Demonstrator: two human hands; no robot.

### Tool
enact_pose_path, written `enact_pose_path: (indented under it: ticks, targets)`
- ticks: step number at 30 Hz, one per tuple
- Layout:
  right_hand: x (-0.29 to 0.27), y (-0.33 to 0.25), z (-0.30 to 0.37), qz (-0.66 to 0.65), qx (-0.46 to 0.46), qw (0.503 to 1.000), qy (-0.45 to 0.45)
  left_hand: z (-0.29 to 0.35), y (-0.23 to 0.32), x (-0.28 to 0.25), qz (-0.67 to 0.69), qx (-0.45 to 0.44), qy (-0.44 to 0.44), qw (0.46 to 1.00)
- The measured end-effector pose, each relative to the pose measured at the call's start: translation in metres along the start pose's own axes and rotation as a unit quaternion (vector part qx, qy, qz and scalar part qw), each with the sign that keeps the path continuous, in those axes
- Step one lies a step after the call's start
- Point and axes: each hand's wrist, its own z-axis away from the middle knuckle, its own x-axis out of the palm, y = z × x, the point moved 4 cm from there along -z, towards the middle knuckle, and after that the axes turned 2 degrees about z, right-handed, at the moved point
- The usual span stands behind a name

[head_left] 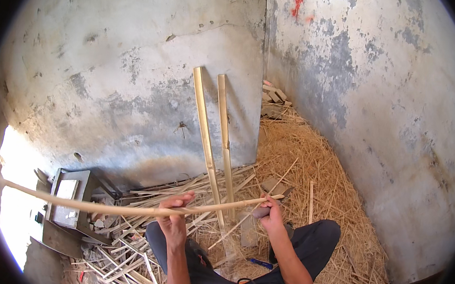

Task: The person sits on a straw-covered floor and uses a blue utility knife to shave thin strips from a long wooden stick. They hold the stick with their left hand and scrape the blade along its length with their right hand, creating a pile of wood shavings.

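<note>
- Strip (133, 210), long, pale and narrow, slightly bowed, stretching from near 9 o'clock across to between 4 and 5 o'clock, in front of both hands' forearms and above the lap.
- At 7 o'clock, left hand (173, 225), touching the strip partway along; fingers loosely extended above, palm behind; pinching or merely supporting, cannot tell.
- At 5 o'clock, right hand (273, 217), closed, pinching the strip close to its near end and gripping a dark rounded handle (260, 212).
- Toward 11 o'clock, taller leaning strip (204, 116), propped against the stained wall (112, 55); just beside, nearer 12, shorter leaning strip (224, 115).
- At 7 o'clock, lower down, loose split strips (134, 270) strewn over the floor.
- From 2 round to 4 o'clock, heaped straw-coloured shavings (301, 147).
- At 8 o'clock, grey boxy object (67, 188) with a pale panel, partly behind the strip.
- Between 5 and 6 o'clock, small blue object (261, 263), near the dark-trousered legs (316, 235).
</note>
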Motion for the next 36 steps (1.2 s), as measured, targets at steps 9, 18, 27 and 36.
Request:
enact_pose_path:
  ticks: [9,18,27,36]
  targets:
    - [-0.068,0.028,0.029,0.244,0.052,0.963,0.099,-0.067,-0.014,0.042,-0.012,-0.067,-0.025,0.997]
    - [-0.096,0.037,0.064,0.273,0.052,0.956,0.096,-0.035,-0.117,0.064,-0.047,-0.21,-0.121,0.969]
    - [-0.113,0.065,0.079,0.345,0.097,0.93,0.086,0.024,-0.197,0.051,-0.022,-0.284,-0.158,0.945]
    - [-0.114,0.075,0.078,0.366,0.091,0.925,0.032,0.049,-0.218,0.043,-0.025,-0.308,-0.162,0.937]
